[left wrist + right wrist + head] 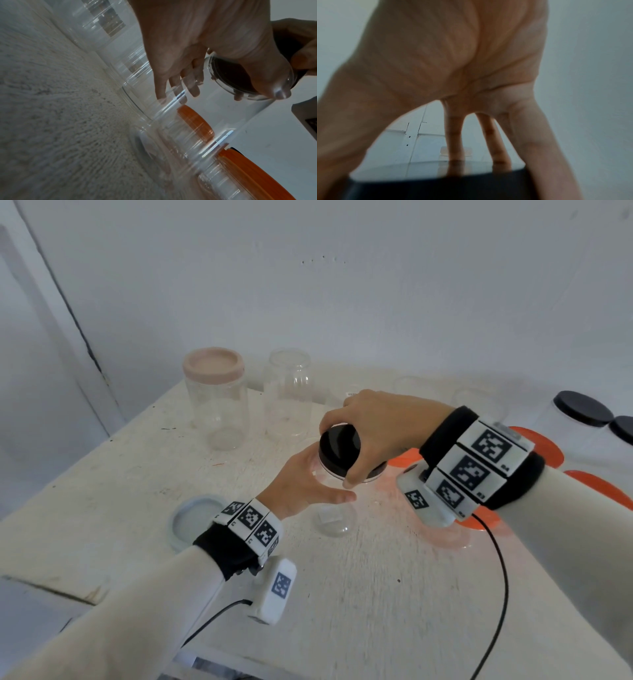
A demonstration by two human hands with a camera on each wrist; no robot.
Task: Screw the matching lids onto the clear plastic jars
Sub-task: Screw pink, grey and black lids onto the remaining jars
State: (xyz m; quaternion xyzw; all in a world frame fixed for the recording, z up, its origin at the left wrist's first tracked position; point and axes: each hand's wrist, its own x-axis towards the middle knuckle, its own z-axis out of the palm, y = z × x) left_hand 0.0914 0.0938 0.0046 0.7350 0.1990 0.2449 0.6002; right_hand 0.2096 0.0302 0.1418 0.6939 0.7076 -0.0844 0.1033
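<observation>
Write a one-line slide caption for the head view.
Left hand steadies a clear jar while right hand sets a black lid on it.

Lid on jar, between two hands, mid-table.

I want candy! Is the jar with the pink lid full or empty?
Empty. The jar with the pink lid is clear, and only the table shows through it.
</observation>
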